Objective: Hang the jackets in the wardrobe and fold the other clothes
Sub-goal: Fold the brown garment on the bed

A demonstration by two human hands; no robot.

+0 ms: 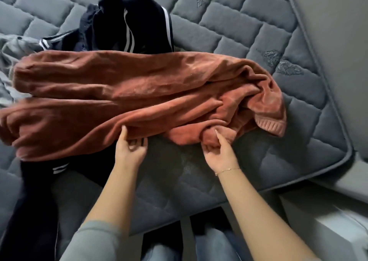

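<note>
Basically both hands pinch the near edge of the rust velour garment (119, 93): left hand (130, 149) mid-hem, right hand (219, 153) by the ribbed cuff (270, 126), likely to straighten it for folding. It's sprawled across the mattress (258, 31), over the navy striped jacket (129, 21).

A rust-orange fleece garment (119, 99) lies spread sideways across the grey quilted mattress (239, 25), rumpled at its right end, where a ribbed cuff (270, 124) shows; a dark navy jacket with white stripes (127, 27) lies bunched behind it, partly under it.
</note>
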